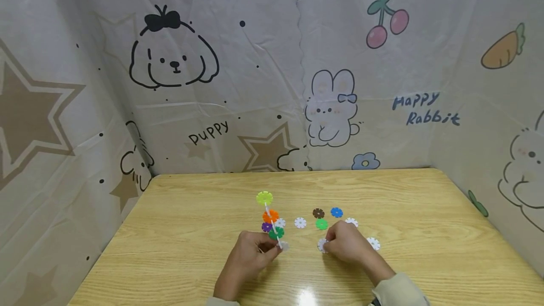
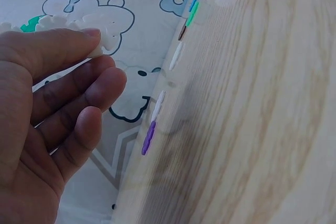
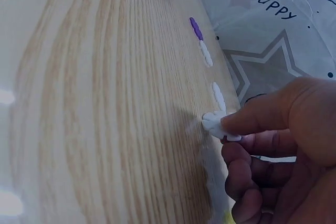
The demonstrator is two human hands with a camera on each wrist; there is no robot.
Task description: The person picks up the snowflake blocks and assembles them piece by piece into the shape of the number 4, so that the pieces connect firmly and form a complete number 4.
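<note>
My left hand (image 1: 250, 255) pinches the near end of a chain of notched plastic snowflake discs between thumb and fingers. Along that chain, a yellow disc (image 1: 264, 198), an orange disc (image 1: 270, 216) and a green disc (image 1: 276, 233) alternate with white ones seen edge-on. In the left wrist view, the thumb presses on a white disc (image 2: 107, 38) at the chain's end. My right hand (image 1: 349, 243) pinches a single white snowflake disc (image 3: 213, 123) by its edge, just above the table. A gap separates the two hands.
Loose discs lie on the wooden table (image 1: 191, 230): purple (image 1: 267, 226), brown (image 1: 318, 213), blue (image 1: 336, 212), light green (image 1: 321, 224) and several white, one (image 1: 300, 223) between the hands and another (image 1: 373, 243) right of my right hand. A printed cloth (image 1: 263, 84) hangs behind.
</note>
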